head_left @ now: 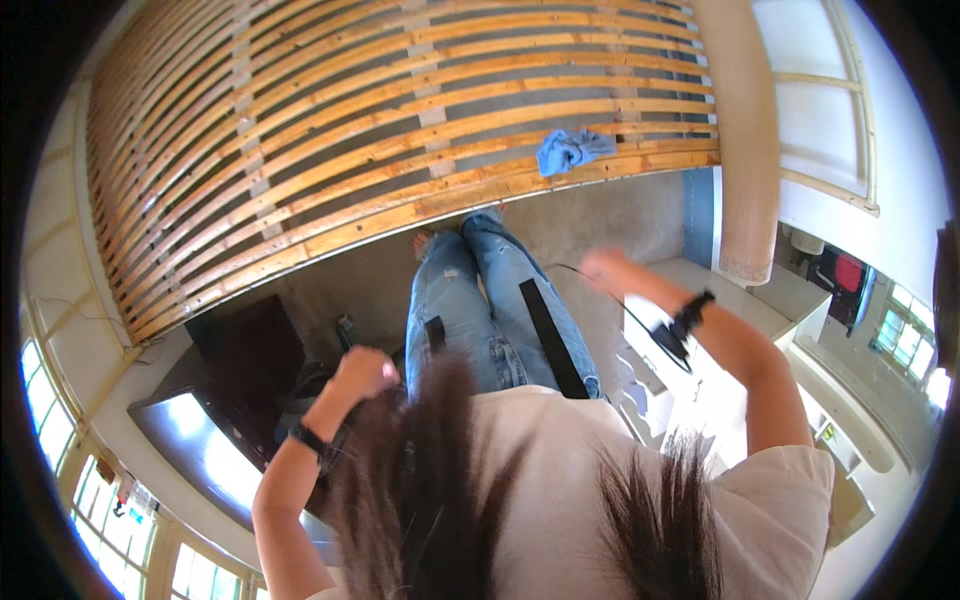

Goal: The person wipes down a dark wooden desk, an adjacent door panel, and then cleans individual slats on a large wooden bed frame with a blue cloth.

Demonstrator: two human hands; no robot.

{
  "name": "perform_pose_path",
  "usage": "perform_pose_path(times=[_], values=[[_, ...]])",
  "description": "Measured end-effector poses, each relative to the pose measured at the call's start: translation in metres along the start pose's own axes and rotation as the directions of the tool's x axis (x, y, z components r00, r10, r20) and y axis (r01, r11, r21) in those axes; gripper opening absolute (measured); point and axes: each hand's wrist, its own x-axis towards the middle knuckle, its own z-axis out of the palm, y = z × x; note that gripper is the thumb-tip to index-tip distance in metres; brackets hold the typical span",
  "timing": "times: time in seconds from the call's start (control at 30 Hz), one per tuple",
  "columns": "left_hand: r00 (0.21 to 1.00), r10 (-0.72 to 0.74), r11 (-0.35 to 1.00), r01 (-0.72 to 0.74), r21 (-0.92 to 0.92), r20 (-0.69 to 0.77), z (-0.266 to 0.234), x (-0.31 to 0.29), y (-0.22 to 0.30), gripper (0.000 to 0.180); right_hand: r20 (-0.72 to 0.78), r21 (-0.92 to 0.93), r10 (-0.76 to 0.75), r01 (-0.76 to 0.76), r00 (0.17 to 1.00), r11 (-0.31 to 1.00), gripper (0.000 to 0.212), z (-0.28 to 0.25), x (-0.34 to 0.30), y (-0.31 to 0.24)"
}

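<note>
My left hand [362, 372] is raised beside my left thigh, its fingers curled in, and nothing shows in it. To the right of my knees, my right hand [606, 270] hangs in the air, blurred, with its fingers hard to make out. A thin black cable [640, 322] runs past that hand down toward my right wrist; whether the fingers hold it I cannot tell. Both wrists carry black bands. Ahead of me, a crumpled blue cloth [572, 151] lies on the near edge of a wooden slatted bed frame [400, 213], out of reach of both hands.
A rolled beige mat [742, 150] stands at the bed frame's right end. Low white furniture [690, 285] is on my right. At my left are a dark glossy tabletop [195, 430] and a dark brown panel [250, 345]. Windows [110, 520] line the lower left.
</note>
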Motion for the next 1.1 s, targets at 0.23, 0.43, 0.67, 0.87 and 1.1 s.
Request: perform_pose_path(times=[0.23,0.43,0.67,0.87,1.1], values=[[0.899,0.073,0.995,-0.039,-0.087,0.431,0.108,-0.101,0.011,0.027,0.469,0.705,-0.059,-0.334,0.881,0.625,0.02,0.031,-0.132,-0.159],[0.958,-0.09,0.94,0.172,-0.294,0.271,0.126,-0.107,0.02,0.026,0.54,0.749,0.371,-0.633,0.755,0.197,0.02,0.082,-0.101,-0.216],[0.966,-0.197,0.891,0.247,-0.381,0.165,0.136,-0.108,0.021,0.026,0.531,0.757,0.41,-0.632,0.742,0.163,0.019,0.065,-0.091,-0.232],[0.967,-0.217,0.883,0.253,-0.396,0.133,0.125,-0.085,0.043,0.026,0.547,0.737,0.405,-0.651,0.733,0.182,0.019,0.062,-0.126,-0.196],[0.957,-0.27,0.869,0.289,-0.402,0.105,0.106,-0.048,0.095,0.026,0.547,0.738,0.371,-0.642,0.75,0.208,0.018,0.032,-0.148,-0.141]])
